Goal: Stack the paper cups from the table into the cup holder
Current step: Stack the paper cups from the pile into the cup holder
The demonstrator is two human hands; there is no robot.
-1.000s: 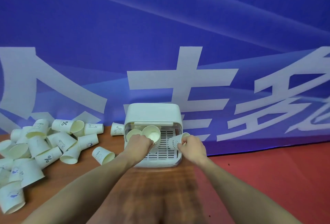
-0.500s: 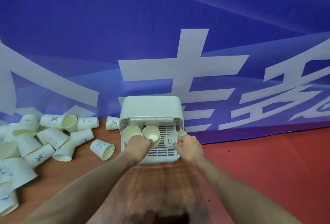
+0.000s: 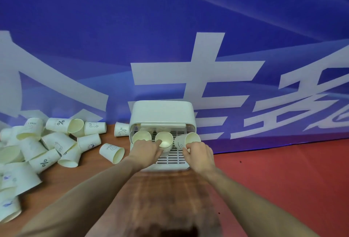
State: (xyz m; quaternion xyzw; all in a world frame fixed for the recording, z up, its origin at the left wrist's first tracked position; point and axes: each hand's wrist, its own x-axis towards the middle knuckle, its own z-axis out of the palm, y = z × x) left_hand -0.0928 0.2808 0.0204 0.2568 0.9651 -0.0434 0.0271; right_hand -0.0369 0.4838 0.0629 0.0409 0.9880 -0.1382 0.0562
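Right, both hands are up at the cup holder [image 3: 162, 112], the pale box standing at the far edge of the table [image 3: 90, 172] against the blue banner [image 3: 170, 29]; its slatted tray [image 3: 173, 158] faces the person. Left hand [image 3: 144, 153] is over the front-left of that tray, fingers curled round the middle stack of cups [image 3: 164, 141], one fingertip reaching over the rim into the top cup's mouth; that stack stands upright on the tray with several rims showing below the top one. Just to its left sits another upright cup [image 3: 141, 136], touching the hand's knuckles or very near them, hard to call which. Right hand [image 3: 199, 153] pinches a single paper cup [image 3: 186, 140] at its lower wall, thumb and fingers narrow around it; the cup is tilted, mouth towards the camera, over the tray's right side and just beside the middle stack. Off to the left, the loose cups [image 3: 43, 148] lie tumbled in a heap on the table, most on their sides; one lone cup [image 3: 112, 151] lies nearest the holder, and another [image 3: 121, 129] rests against the holder's left wall. Red floor [image 3: 283, 180] shows to the right.
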